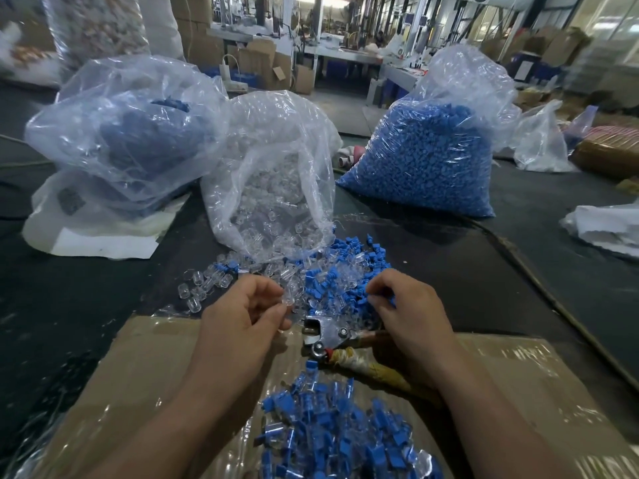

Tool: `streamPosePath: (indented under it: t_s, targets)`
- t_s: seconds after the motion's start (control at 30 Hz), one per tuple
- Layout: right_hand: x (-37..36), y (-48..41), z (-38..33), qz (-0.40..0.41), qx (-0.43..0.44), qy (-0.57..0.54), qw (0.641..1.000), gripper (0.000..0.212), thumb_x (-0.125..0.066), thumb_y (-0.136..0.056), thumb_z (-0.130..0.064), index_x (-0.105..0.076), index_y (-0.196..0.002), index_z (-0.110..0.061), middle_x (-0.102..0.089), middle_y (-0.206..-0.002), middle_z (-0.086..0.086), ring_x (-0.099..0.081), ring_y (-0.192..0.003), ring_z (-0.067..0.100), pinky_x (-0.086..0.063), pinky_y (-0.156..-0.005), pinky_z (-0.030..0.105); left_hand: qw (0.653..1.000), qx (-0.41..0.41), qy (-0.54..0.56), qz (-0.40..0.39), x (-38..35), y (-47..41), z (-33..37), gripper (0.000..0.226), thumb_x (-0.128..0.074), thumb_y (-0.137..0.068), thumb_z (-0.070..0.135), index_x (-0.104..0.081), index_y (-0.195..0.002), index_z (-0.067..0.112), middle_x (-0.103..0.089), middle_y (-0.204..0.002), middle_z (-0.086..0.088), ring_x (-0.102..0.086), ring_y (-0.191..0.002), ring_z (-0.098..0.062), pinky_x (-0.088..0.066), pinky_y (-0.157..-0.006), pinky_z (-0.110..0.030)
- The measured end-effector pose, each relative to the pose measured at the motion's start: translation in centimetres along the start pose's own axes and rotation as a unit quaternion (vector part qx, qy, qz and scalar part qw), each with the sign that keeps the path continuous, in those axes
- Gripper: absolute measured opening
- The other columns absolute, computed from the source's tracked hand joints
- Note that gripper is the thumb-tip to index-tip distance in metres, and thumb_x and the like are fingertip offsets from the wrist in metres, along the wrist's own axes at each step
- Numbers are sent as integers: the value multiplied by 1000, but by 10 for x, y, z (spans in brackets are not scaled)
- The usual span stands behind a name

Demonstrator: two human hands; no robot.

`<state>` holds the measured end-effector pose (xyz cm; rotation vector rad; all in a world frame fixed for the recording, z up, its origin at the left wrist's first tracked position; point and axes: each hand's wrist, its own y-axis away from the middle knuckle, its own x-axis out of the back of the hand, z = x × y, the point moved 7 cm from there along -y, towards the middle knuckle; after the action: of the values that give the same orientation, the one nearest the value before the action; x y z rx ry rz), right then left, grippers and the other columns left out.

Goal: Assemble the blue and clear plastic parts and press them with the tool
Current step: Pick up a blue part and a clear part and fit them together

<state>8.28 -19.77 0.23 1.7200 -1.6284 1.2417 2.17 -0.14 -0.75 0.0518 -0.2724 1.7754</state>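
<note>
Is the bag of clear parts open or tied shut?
Open: the clear-parts bag lies slumped, its mouth gaping wide, with clear pieces spilling out onto the table.

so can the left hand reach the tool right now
Probably yes: the tool lies bare right beside the left hand, nothing between. But that hand pinches a clear part, and the handles run under the right hand.

Dim, even light — edges blurred and bent, plastic glaring.

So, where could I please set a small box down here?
Bare dark table right of the loose pile, in front of the blue bag; also left of the cardboard. Crowded around the tool and clear-parts bag.
</note>
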Motion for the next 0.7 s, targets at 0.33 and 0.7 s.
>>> streamPosePath:
  t_s: [0.33, 0.7]
  targets:
    - [14, 14, -24, 9, 9, -224, 974, 24, -66, -83, -14, -61, -83, -38, -62, -76, -16, -57, -71, -5, -44, -65, 9, 998, 34, 55, -11, -5, 5, 2, 22, -57, -83, -4, -60, -81, 18, -68, -72, 7, -66, -66, -6, -48, -49, -12]
    - [-1, 27, -64, -50, 69, -225, 971, 27, -57, -89, -11, -58, -108, -31, -55, -84, -14, -55, -80, -1, -49, -80, 21, 1000, 9, 3, -19, -6, 4, 3, 21, -62, -83, 1, -61, -80, 22, -70, -74, 6, -68, -64, -10, -50, -52, -14]
